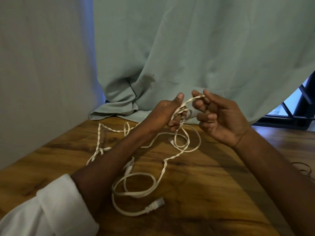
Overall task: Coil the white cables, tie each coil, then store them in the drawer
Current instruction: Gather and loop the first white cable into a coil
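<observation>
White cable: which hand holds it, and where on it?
Both. The left hand grips a bundle of loops of the white cable; the right hand pinches a strand running up from that bundle. The connectors lie on the table.

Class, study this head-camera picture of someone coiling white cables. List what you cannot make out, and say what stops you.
1. Drawer: not in the head view at all.
2. How many white cables there are: strands overlap and pass under the left forearm.
3. Turns held in the left hand: curled fingers cover them.
4. Dark wire loops on the table: cut off by the right edge, dim.
5. Right hand pinches a strand; its far end is lost in the tangle.
</observation>
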